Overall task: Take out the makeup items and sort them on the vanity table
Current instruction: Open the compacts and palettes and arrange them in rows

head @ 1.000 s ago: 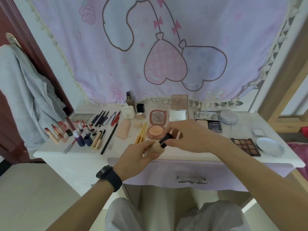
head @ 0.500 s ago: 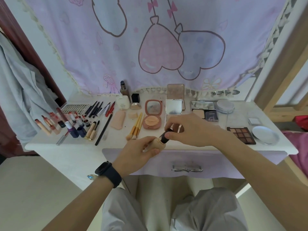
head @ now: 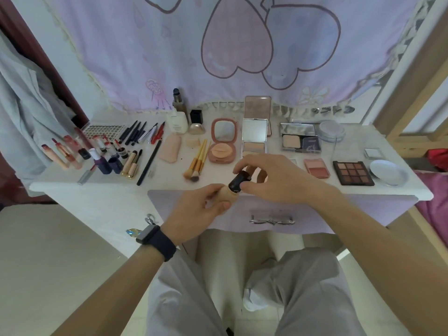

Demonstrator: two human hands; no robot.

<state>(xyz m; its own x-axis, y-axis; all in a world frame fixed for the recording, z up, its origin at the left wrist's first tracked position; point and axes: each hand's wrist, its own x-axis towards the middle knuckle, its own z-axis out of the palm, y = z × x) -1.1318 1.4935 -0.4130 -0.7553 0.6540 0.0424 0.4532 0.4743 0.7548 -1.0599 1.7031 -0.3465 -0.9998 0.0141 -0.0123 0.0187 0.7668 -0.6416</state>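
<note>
Left hand (head: 196,209): fingers (head: 218,206) curled round the beige body of a foundation bottle (head: 226,193), which is held tilted at the front edge of the tabletop (head: 169,177). Right hand (head: 274,180): fingers and thumb clamped on the bottle's black cap (head: 238,181). Just beyond the right fingers, an open mirror compact (head: 255,138), with a round pink compact (head: 222,144) to its left; gold-handled brushes (head: 197,161) beyond the left fingers; blush palette (head: 316,168) and eyeshadow palette (head: 352,172) off to the right of the right fingers; drawer handle (head: 272,219) below both hands
</note>
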